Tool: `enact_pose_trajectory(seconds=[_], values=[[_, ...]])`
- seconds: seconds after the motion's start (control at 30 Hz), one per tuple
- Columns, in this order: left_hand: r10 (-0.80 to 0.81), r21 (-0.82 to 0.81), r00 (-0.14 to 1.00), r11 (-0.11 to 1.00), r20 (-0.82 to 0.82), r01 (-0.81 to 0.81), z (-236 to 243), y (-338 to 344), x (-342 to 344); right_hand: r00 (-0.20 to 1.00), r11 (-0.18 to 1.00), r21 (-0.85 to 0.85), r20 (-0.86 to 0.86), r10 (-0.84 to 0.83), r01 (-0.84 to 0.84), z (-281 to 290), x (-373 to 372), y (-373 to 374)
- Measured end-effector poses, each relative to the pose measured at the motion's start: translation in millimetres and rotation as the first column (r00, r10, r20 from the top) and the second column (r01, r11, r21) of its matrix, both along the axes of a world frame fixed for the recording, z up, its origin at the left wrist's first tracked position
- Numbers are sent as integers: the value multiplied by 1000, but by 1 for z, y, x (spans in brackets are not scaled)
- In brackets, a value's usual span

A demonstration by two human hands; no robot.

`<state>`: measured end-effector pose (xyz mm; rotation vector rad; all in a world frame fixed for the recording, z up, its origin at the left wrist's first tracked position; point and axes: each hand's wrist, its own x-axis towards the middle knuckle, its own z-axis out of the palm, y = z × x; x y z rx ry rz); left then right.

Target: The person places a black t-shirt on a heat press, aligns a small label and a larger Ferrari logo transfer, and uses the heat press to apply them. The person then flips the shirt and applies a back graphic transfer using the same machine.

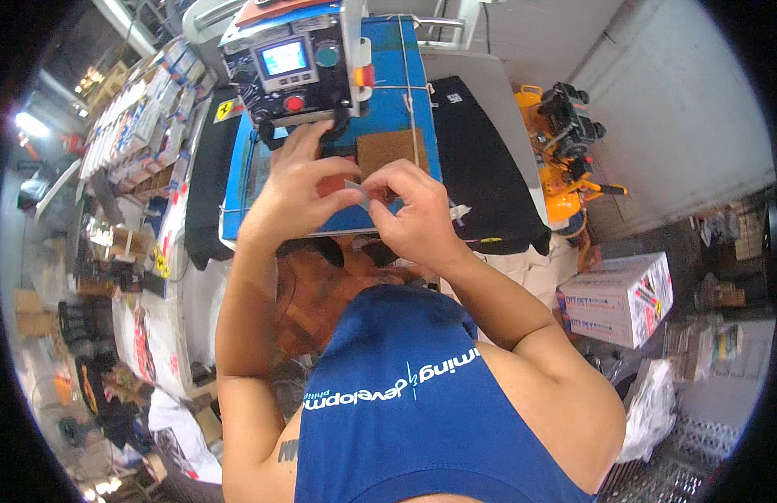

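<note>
My left hand [300, 180] is over the blue board [413, 67], just below a black control box [254, 92]. Some of its fingers stretch up toward the box, while thumb and forefinger close in at one end of a small flat grey piece [355, 188]. From the other side my right hand [413, 210] pinches the same piece, its fingers curled and partly hiding it. What the piece is, I cannot make out. Just beyond my right hand lies a brown square pad [388, 149]. The box carries a lit screen [285, 59], a red button [294, 103] and a green button [326, 55].
Black cloth [480, 168] spreads on both sides of the board. A yellow-orange machine [560, 168] stands at the right wall, with a white printed carton [619, 302] nearer. Stacked boxes [137, 126] fill the left side. White string [409, 101] crosses the board.
</note>
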<state>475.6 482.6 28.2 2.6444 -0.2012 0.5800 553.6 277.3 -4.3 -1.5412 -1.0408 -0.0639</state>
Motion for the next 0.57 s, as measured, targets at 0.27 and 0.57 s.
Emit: enact_pose_trajectory(seconds=[0.27, 0.57], values=[[-133, 97, 991, 986, -29, 136, -7, -44, 48, 897, 897, -55, 88, -432, 438, -11, -9, -27], [2, 656, 990, 749, 139, -93, -25, -130, 130, 784, 789, -82, 212, -583, 609, 10, 39, -105]])
